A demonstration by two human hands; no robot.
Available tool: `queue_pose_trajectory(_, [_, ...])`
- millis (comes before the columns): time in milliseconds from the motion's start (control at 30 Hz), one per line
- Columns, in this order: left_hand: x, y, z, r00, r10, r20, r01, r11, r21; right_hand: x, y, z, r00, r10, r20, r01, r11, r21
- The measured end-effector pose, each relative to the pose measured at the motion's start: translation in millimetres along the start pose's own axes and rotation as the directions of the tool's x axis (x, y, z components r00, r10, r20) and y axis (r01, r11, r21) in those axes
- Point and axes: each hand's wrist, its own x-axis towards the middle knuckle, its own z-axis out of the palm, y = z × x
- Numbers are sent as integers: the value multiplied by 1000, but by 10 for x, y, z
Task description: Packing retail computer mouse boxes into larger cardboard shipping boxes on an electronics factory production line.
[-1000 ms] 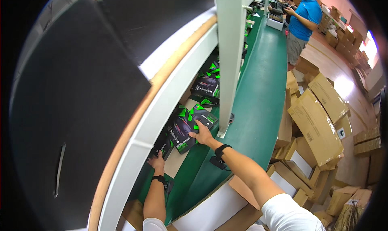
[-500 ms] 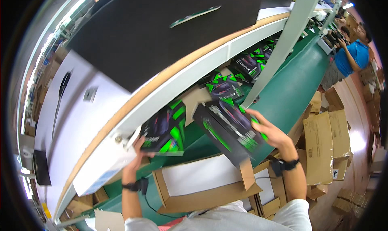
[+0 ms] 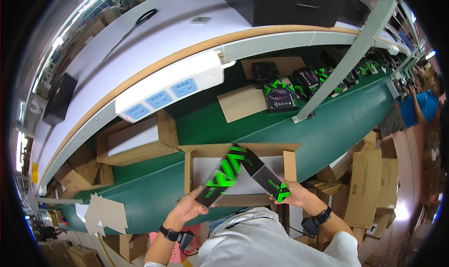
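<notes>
My left hand [image 3: 189, 206] is closed on the near end of a black and green product box [image 3: 223, 176]. A second black and green product box [image 3: 267, 177] is gripped at its near end by my right hand [image 3: 295, 195]. Both boxes tilt toward each other, and their far ends meet over an open brown carton [image 3: 188, 171]. White lining shows inside the carton, which lies in front of my body on the green belt. The boxes hide part of the carton's inside.
Several similar boxes [image 3: 280, 96] and flat cardboard sheets [image 3: 242, 103] lie under the shelf. A white power strip [image 3: 170, 87] hangs from its edge. A metal post [image 3: 348, 56] rises at right. Another carton [image 3: 135, 138] stands left; a person [image 3: 421, 108] is far right.
Both boxes have come down and nearer to me, from the shelf side to over the carton. They have turned and drawn together at their far ends. My view has shifted too.
</notes>
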Motion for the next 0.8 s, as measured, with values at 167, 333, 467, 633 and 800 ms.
queue_pose_trajectory(167, [270,112,42,975,165,-148,-97,919,382,-367,-43,51,804,-323,-500,232,944,-236])
queue_pose_trajectory(333, [290,241,147,880,265,-394,62,759,649,-511,-171,-236,652,-725,-221,106,376,-920])
queue_pose_trajectory(467, [632,-106,-584,794,563,-231,257,33,966,-55,-45,-669,662,-740,-119,207,334,-920])
queue_pose_trajectory(633, [423,-174,-262,764,643,55,267,-393,880,213,-289,-742,885,-411,-218,-122,246,-961])
queue_pose_trajectory(800, [392,-133,-170,829,550,-108,369,-392,843,594,-479,-496,962,131,-241,-274,436,-857])
